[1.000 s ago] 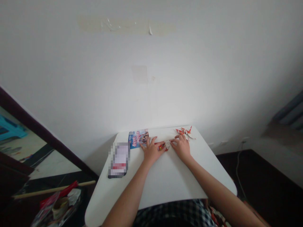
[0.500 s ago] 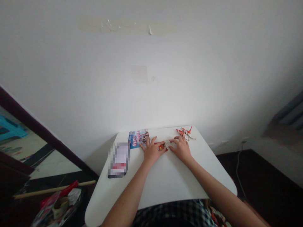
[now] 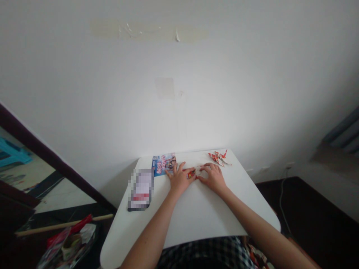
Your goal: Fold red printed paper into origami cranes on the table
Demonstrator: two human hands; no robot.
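Note:
A small piece of folded paper (image 3: 191, 174), red with a pale back, lies on the white table between my two hands. My left hand (image 3: 178, 182) is spread out, its thumb pressing on the paper's left part. Two of its fingertips reach the edge of a blue printed leaflet (image 3: 164, 164). On the other side, my right hand (image 3: 214, 178) has curled fingers, with thumb and index finger closed at the paper's right end. Just beyond the right hand stands a red-and-white folded paper figure (image 3: 219, 157) with pointed tips.
A phone (image 3: 141, 188), its screen blurred out, lies left of my left forearm. The white table (image 3: 202, 220) stands against the wall (image 3: 238, 93). Down on the left are a bin (image 3: 70, 248) with rubbish, a wooden stick (image 3: 67, 224) and a blue stool (image 3: 12, 153).
My right hand has shifted slightly left along the paper, its fingers drawn closer to my left thumb. My left hand stays in place.

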